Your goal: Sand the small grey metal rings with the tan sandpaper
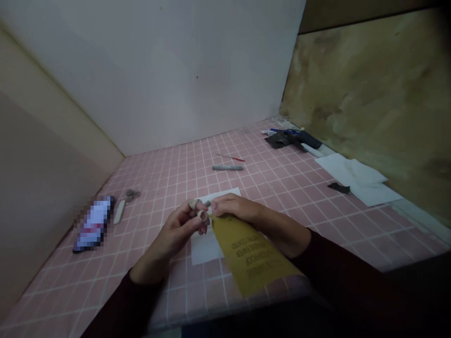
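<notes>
My left hand (181, 227) is closed near the middle of the table, with pale bands round its fingertips. Between its thumb and fingers is something small that I cannot make out. Close on its right, my right hand (232, 206) grips the narrow corner of a yellow-brown sheet of printed abrasive paper (250, 253), which hangs down toward the front edge. A small grey tip (207, 203) shows between the two hands. Beneath them a white paper sheet (206, 251) lies on the pink checked cloth.
At left lie a pixelated phone (94, 223), a pale flat stick (120, 211) and scissors (132, 195). Beyond my hands are a grey rod (227, 167) and a thin red-ended tool (237, 159). White papers (355, 178), a black scrap (339, 188) and dark items (282, 139) lie at right.
</notes>
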Demonstrator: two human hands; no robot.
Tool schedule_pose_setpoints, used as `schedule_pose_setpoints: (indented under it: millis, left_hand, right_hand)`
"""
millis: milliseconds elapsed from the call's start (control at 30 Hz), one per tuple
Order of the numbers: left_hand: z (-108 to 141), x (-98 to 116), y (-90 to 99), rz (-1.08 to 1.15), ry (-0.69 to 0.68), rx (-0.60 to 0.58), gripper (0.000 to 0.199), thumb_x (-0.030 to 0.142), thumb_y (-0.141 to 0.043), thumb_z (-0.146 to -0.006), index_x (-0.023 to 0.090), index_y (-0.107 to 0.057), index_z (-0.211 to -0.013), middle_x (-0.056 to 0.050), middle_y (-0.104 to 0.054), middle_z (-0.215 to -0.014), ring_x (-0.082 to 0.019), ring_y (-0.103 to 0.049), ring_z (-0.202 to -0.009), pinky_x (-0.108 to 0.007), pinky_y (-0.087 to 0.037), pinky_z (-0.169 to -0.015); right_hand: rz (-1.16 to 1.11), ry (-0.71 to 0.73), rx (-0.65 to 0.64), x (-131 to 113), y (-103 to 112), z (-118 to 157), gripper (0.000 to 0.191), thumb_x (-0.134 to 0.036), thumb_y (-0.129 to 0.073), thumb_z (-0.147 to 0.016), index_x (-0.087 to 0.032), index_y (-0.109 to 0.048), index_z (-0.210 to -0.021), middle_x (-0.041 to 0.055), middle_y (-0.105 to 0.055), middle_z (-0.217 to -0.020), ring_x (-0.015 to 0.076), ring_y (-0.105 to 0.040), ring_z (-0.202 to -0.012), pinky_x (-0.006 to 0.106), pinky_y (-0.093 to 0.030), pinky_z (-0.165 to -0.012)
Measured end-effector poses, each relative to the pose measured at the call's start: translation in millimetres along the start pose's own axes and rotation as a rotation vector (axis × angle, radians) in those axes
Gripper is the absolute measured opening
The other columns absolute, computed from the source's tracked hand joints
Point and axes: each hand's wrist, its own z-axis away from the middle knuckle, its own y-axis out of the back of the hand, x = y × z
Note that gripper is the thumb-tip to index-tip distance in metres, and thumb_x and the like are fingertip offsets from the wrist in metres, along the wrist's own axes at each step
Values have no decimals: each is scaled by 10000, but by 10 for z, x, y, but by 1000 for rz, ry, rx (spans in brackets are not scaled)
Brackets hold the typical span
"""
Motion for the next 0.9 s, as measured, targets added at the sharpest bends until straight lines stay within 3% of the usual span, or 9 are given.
schedule_pose_setpoints:
  millis: [133, 467, 567, 700, 767, 833, 900]
  left_hand:
    - [0, -11, -9, 7, 20, 13, 253, 322, -754, -851, 182, -648, -1033, -13, -606, -829, -113, -558, -706, -232, -457, -662]
    - [9, -14, 27, -117, -19, 22, 213, 323, -744, -862, 186, -632, -981, -15, -590, -846, -122, -554, -738, -239, -459, -676]
    - [8, -3, 43, -169, -7, -8, 173, 302, -728, -875, 174, -638, -949, -9, -578, -827, -109, -539, -703, -220, -435, -628]
    - [-18, -60, 71, -149, 82, -9, 190, 322, -709, -884, 162, -608, -902, 10, -543, -760, -90, -474, -623, -213, -382, -578]
    - [-28, -93, 69, -106, 110, 7, 211, 340, -703, -883, 163, -591, -899, 12, -531, -758, -90, -450, -614, -218, -360, -574]
    - [-21, -90, 46, -118, 94, 4, 207, 340, -698, -887, 164, -592, -913, 9, -526, -769, -95, -443, -627, -222, -347, -581]
    - [5, -41, 9, -179, 46, -18, 196, 335, -695, -892, 169, -601, -940, 1, -531, -793, -104, -451, -659, -227, -349, -599]
  right_hand:
    - [-154, -5, -65, 43, 9, 3, 101, -201, -599, -748, -179, -530, -678, 8, -600, -702, 123, -499, -628, 246, -381, -591]
    - [-205, -53, -95, 147, -10, -51, 282, -335, -755, -742, -172, -524, -733, -18, -570, -703, 96, -464, -602, 235, -334, -575]
    - [-55, -30, -42, 165, -56, -59, 215, -283, -702, -777, -174, -521, -735, -5, -583, -719, 112, -490, -628, 245, -343, -588]
    - [389, 163, 203, 142, -138, -25, 160, -185, -644, -796, -182, -503, -719, -8, -573, -725, 134, -505, -694, 257, -332, -623]
    - [506, 237, 277, 129, -156, -10, 129, -146, -617, -795, -183, -511, -731, -12, -573, -729, 134, -503, -707, 262, -331, -643]
    - [442, 188, 251, 129, -147, -6, 137, -175, -634, -787, -180, -518, -715, -13, -560, -718, 128, -489, -686, 259, -328, -628]
    - [226, 45, 137, 148, -119, -15, 200, -255, -680, -764, -178, -514, -684, -21, -514, -680, 114, -451, -630, 252, -315, -582]
